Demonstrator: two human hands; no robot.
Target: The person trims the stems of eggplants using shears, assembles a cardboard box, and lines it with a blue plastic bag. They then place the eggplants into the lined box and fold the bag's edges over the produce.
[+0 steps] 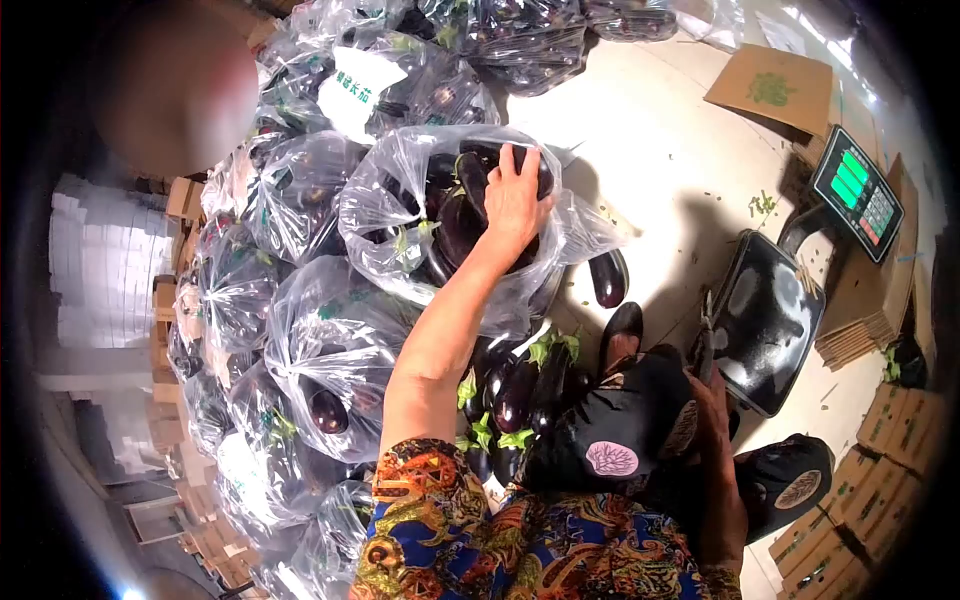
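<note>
My left hand [515, 195] reaches into an opened clear plastic bag [375, 215], its fingers bent over a dark purple eggplant among several others [460, 230]. The bag's loose film spreads out around my wrist. My right hand [712, 400] is low by my knee, closed around a dark narrow tool that looks like scissors [708, 320], pointing away from me. Part of its grip is hidden. Loose eggplants [517, 395] with green caps lie between the bag and my leg. One more eggplant [608, 278] rests on the floor right of the bag.
Knotted bags of eggplants [330, 340] pile up on the left and far side. A black-topped scale [770, 325] with a lit green display [852, 180] stands at right. Flat cardboard [770, 90] and stacked cartons [850, 500] are nearby. A person [175, 90] is at upper left.
</note>
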